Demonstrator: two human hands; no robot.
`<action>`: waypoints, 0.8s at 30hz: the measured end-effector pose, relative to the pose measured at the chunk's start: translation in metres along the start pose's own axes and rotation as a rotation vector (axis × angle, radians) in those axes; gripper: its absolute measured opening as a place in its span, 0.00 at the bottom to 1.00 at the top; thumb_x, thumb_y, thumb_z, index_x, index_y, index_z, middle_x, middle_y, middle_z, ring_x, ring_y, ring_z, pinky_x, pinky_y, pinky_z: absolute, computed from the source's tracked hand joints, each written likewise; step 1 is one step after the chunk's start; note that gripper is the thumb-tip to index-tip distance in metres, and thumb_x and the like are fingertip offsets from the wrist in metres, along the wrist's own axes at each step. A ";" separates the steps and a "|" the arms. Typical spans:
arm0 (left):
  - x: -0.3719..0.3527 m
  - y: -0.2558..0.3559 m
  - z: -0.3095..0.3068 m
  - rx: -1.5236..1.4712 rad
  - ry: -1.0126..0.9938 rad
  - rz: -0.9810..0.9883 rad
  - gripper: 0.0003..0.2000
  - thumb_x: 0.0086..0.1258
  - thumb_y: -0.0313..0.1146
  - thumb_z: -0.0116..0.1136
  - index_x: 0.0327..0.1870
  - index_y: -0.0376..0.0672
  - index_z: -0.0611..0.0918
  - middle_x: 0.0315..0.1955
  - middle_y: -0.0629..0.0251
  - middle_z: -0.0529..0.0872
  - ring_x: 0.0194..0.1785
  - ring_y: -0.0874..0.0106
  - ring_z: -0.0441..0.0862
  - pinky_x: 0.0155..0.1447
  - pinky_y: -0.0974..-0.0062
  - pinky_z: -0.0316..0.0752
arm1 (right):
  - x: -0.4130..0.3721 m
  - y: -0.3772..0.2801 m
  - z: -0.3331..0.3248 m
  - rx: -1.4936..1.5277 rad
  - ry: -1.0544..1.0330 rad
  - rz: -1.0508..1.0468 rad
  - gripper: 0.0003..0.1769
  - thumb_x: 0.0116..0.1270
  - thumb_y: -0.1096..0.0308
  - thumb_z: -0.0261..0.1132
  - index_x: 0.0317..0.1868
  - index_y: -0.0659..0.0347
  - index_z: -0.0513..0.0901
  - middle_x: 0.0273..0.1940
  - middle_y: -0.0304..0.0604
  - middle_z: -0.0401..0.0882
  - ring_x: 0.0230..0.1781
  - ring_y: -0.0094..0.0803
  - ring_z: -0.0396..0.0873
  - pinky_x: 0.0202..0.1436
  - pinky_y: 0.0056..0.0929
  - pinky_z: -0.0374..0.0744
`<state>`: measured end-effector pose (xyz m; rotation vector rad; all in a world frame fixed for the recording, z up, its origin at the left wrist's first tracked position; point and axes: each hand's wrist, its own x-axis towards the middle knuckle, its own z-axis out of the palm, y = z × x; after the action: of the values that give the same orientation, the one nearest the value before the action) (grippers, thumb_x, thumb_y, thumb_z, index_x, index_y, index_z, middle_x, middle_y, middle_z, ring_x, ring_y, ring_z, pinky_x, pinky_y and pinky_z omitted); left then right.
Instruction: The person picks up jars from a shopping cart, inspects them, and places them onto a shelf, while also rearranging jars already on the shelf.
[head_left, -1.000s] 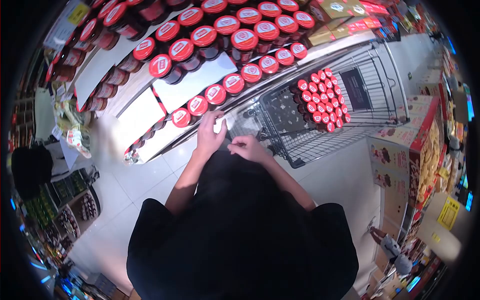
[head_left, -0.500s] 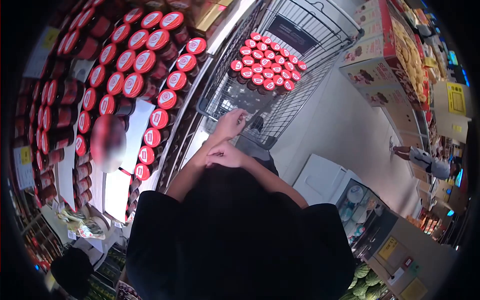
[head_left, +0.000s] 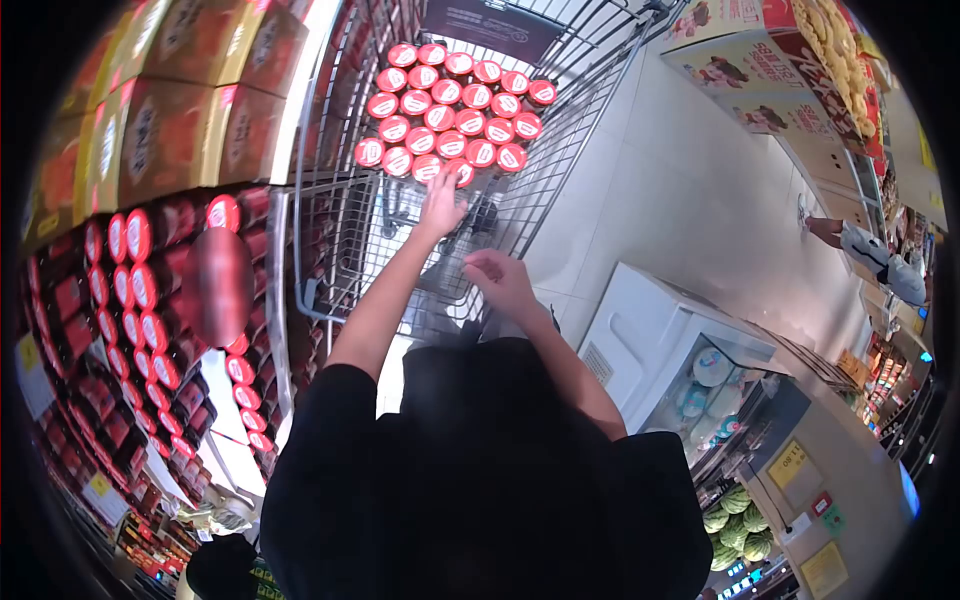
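- The left hand (head_left: 440, 198) is stretched forward into a wire shopping cart (head_left: 335, 235), at the end of a straightened arm.
- Its fingers (head_left: 447, 176) are extended and spread, not closed around anything; their tips are laid on the near edge of a cluster of red-lidded jars (head_left: 450, 100).
- The jars are stood upright and packed lid to lid in rows in the far part of the cart basket; the near part of the basket is seen as bare wire.
- The right hand (head_left: 500, 282) is held closer to the body, near and to the right of the left hand, above the near end of the cart.
- Its fingers are bent loosely inward; whether anything is held in it cannot be told.
- The two hands are kept apart, and the jars are not touched by the right hand.
- On the left, shelf jars (head_left: 140, 300) with the same red lids are lined up in rows, and brown cartons (head_left: 170, 110) are stacked further along.
- To the right of the cart, a white chest cabinet (head_left: 640, 340) is set on the pale tiled floor, with watermelons (head_left: 735, 520) seen near it.
- At far right, another person (head_left: 870, 262) is seen beside printed display boxes (head_left: 750, 60).
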<state>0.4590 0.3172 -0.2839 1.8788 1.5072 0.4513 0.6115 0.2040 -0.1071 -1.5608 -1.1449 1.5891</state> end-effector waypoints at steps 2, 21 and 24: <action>0.026 0.002 0.019 0.036 0.002 -0.028 0.32 0.57 0.27 0.72 0.65 0.40 0.74 0.67 0.45 0.70 0.71 0.46 0.67 0.74 0.53 0.68 | 0.007 0.002 -0.012 -0.026 -0.011 -0.034 0.13 0.69 0.68 0.70 0.50 0.65 0.86 0.36 0.39 0.89 0.33 0.21 0.84 0.41 0.23 0.82; -0.015 0.018 0.006 0.178 -0.196 0.014 0.38 0.51 0.33 0.74 0.69 0.45 0.74 0.58 0.47 0.73 0.64 0.49 0.72 0.68 0.57 0.74 | 0.000 -0.008 -0.025 -0.074 -0.056 -0.075 0.13 0.69 0.68 0.70 0.51 0.64 0.86 0.36 0.42 0.88 0.33 0.23 0.83 0.41 0.25 0.83; -0.055 0.033 -0.023 -0.001 -0.046 -0.043 0.39 0.51 0.39 0.74 0.68 0.39 0.75 0.54 0.45 0.74 0.63 0.47 0.73 0.67 0.54 0.74 | -0.011 -0.012 -0.015 -0.090 -0.010 -0.088 0.14 0.67 0.68 0.72 0.51 0.64 0.86 0.40 0.44 0.88 0.36 0.26 0.84 0.42 0.26 0.83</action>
<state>0.4532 0.2681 -0.2367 1.8405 1.5137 0.3871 0.6256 0.2017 -0.0908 -1.5388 -1.2885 1.5076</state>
